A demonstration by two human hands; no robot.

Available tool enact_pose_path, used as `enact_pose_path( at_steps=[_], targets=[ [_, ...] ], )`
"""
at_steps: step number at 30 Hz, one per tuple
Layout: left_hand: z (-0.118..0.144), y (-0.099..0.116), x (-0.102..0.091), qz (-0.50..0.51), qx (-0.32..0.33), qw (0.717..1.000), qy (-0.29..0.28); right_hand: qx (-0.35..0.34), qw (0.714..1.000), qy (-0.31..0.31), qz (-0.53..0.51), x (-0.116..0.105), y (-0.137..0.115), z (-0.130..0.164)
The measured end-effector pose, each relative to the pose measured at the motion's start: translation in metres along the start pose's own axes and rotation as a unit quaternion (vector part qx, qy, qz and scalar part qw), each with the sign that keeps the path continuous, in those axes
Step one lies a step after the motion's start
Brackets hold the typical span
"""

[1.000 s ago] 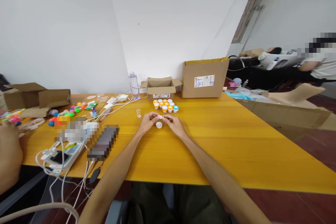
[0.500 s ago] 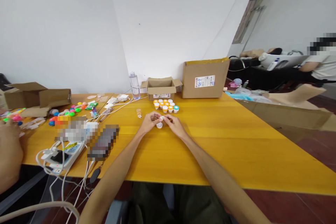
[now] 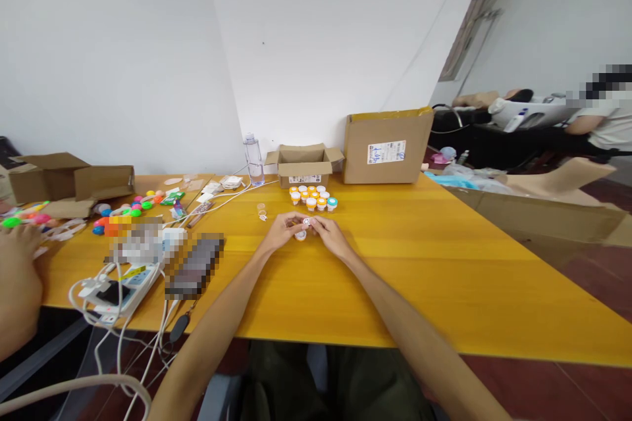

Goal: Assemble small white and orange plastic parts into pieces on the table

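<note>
I have both hands out over the middle of the yellow table point(image 3: 444, 263), fingertips meeting just short of the far edge. My left hand point(image 3: 280, 234) and my right hand point(image 3: 330, 237) pinch one small white piece point(image 3: 307, 221) between them, the left fingers coming in from the left and the right fingers from the right, so the piece sits on the line where the two hands meet. It is too small for me to tell its shape or whether it has a long axis. Both hands are curled closed on it; neither lies flat or loose.

What matters is what lies right under that grip: a little white cap point(image 3: 300, 235) rests on the table just below and a touch to the left of the held piece, closer to my left thumb than to my right hand. Whether the held piece touches it I cannot tell.

Beyond my fingertips, toward the far edge, stands a cluster of small orange and white pots point(image 3: 312, 197), with one teal-topped pot at its right end. Behind them sits an open small cardboard box point(image 3: 303, 166), a clear bottle point(image 3: 253, 159) to its left and a bigger carton point(image 3: 386, 146) to its right. Near the left edge another person's hand point(image 3: 20, 263) rests among coloured toys point(image 3: 129, 206), well apart from mine
</note>
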State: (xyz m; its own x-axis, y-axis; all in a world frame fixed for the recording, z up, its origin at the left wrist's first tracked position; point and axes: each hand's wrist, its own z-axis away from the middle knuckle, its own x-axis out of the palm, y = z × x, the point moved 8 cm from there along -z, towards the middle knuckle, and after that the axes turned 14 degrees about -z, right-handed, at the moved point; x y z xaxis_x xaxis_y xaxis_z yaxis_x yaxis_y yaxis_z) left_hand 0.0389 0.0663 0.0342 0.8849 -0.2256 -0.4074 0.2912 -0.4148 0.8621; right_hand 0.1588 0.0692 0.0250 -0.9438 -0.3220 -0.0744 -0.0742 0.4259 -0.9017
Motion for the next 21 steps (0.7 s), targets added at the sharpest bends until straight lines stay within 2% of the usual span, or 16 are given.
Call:
enact_pose_path(
  at_steps=[13, 21],
  targets=[
    [0.001, 0.002, 0.002, 0.008, 0.018, 1.000, -0.019, 0.038, 0.999, -0.019, -0.033, 0.001, 0.014, -0.002],
    [0.001, 0.005, 0.002, 0.006, 0.019, 1.000, -0.018, 0.036, 0.999, -0.015, -0.027, 0.002, 0.012, -0.002]
  ],
)
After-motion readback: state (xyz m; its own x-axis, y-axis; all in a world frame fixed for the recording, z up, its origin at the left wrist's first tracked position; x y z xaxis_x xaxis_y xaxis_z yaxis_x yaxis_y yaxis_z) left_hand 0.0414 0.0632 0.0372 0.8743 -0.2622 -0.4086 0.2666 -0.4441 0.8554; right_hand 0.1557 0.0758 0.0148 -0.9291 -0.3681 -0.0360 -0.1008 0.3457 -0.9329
